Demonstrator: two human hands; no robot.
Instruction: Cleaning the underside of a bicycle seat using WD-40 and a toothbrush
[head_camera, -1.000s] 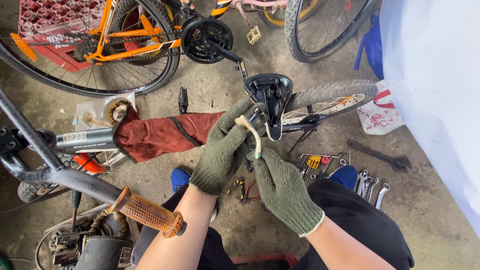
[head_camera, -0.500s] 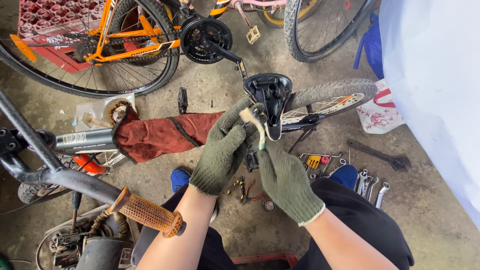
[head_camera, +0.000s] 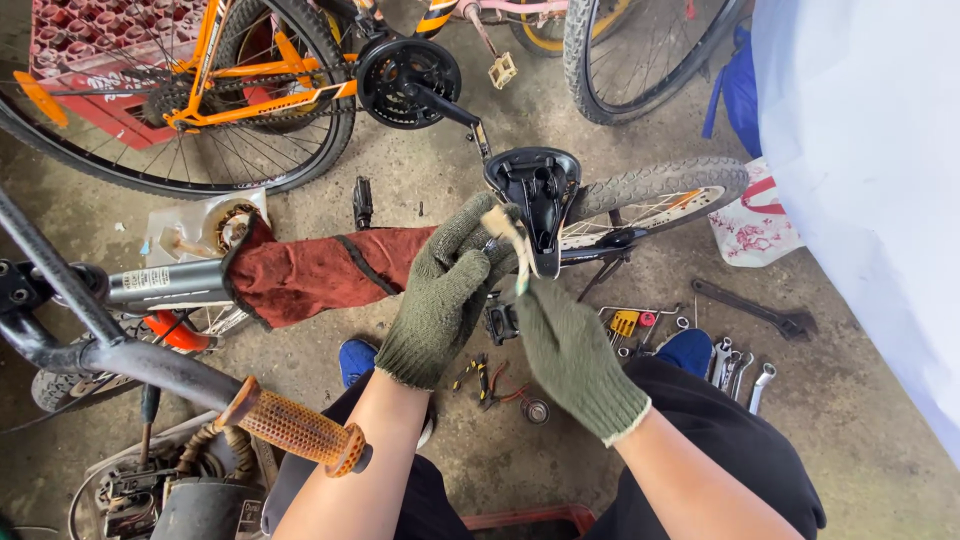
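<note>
Both hands in green knit gloves, working at upturned black saddle (head_camera: 535, 195) of a bike lying on the floor. Left hand (head_camera: 445, 290) just below saddle nose, fingers pinching a pale strip (head_camera: 515, 240). Right hand (head_camera: 570, 350) grips strip's lower end, fingers clenched. Wrenches (head_camera: 735, 365) and pliers (head_camera: 480, 378) on concrete floor nearby.

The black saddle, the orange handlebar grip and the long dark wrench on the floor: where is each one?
Black saddle (head_camera: 535, 190): head view, on its ribbed underside.
Orange handlebar grip (head_camera: 295, 430): head view, on the middle of its textured sleeve.
Long dark wrench (head_camera: 750, 308): head view, on its shaft.
</note>
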